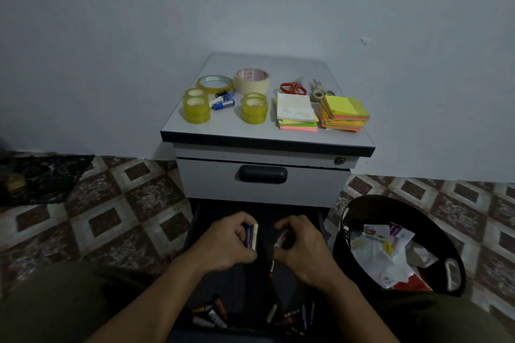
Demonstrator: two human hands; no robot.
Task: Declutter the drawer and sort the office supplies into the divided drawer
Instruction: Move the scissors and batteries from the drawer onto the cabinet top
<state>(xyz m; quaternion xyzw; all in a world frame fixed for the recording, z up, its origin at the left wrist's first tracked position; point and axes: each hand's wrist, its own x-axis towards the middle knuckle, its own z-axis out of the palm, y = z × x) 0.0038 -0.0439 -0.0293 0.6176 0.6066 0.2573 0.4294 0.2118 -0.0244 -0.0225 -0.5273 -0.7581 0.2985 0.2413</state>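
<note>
The dark lower drawer (196, 220) is pulled out beneath me, with both hands over it. My left hand (228, 242) grips a small bundle of batteries (251, 235), blue and pale ones side by side. My right hand (302, 245) curls round a dark battery-like item (284, 237), mostly hidden by the fingers. A dark stick with an orange tip (271, 266) hangs below the right hand. Several loose batteries (213, 312) lie at the drawer's near end, along with more batteries and pens (292, 315).
On the grey cabinet top (228, 128) sit tape rolls (196, 108), blue batteries (223, 104), masking tape (252, 81), red scissors (292, 88), grey scissors (320, 90) and sticky-note stacks (345, 113). The upper drawer (262, 178) is closed. A black bin (359, 206) with paper scraps stands right.
</note>
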